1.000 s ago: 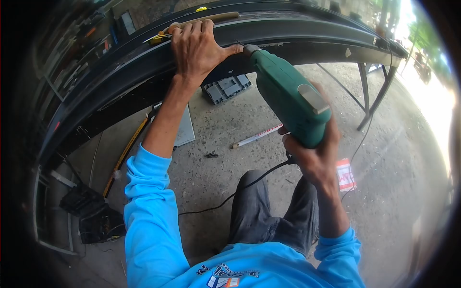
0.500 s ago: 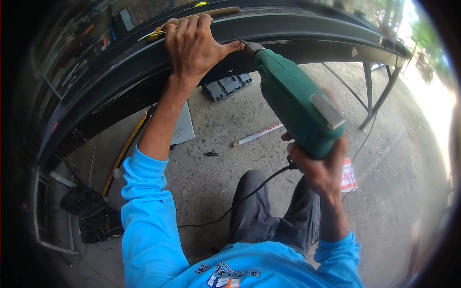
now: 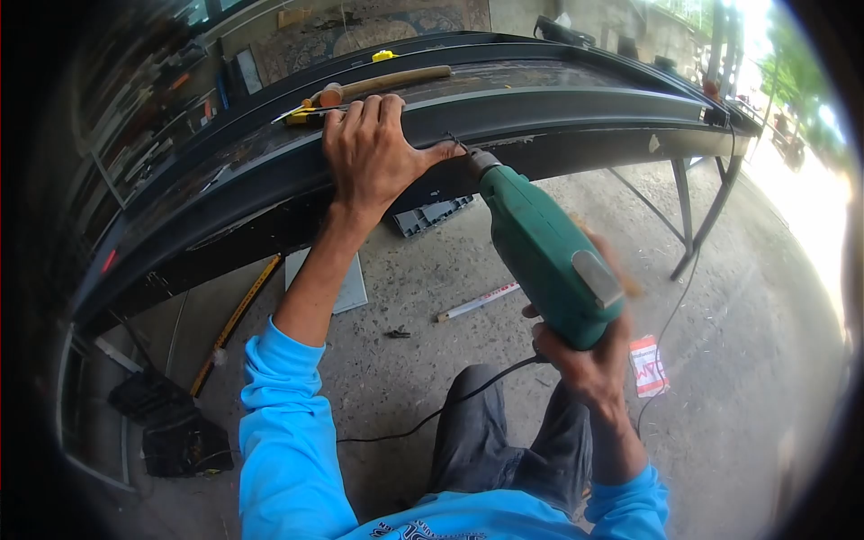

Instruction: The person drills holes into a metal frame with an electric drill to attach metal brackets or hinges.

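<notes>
Drill (image 3: 549,256) grasped in the right hand (image 3: 589,355), its bit (image 3: 458,143) pointing toward eleven o'clock beside the left thumb, perhaps touching the black bar (image 3: 576,106); left hand (image 3: 372,160) clasps that bar; wooden handle (image 3: 400,82) lies beyond, at twelve o'clock from the left hand.

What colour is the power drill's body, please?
The drill's body is dark green, seen best in the current head view.

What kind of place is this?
It looks like a workshop, maybe for metalwork. The person's right hand holds a green power drill, a wooden-handled hammer lies on the long black metal frame, and the grey concrete floor looks gritty.
</notes>
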Demonstrator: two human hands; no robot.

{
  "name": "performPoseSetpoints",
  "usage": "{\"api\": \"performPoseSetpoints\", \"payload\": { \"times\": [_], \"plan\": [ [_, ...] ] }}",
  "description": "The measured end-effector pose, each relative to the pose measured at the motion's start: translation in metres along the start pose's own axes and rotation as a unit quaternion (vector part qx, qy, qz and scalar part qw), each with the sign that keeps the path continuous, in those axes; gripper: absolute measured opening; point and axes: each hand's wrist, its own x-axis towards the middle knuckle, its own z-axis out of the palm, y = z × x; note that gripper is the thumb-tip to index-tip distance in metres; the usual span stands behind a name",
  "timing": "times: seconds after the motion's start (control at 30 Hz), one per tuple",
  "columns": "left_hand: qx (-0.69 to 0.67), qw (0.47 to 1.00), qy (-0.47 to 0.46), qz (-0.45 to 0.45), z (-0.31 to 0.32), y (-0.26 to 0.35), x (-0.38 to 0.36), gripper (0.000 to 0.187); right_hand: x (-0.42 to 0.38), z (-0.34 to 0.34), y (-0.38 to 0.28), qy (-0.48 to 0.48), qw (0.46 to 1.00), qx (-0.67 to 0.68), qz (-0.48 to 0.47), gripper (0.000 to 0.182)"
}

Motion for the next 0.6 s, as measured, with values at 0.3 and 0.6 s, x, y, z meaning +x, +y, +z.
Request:
{"api": "performPoseSetpoints", "payload": {
  "times": [0.3,0.6],
  "plan": [
    [0.001,1.000,0.001,0.015,0.001,-0.002,-0.001,0.083,-0.001,0.004,0.000,0.010,1.000,-0.011,0.003,0.085],
    [-0.002,1.000,0.001,0.019,0.001,-0.004,-0.001,0.083,0.000,0.000,0.012,0.011,0.999,-0.031,-0.043,0.083]
  ]
}}
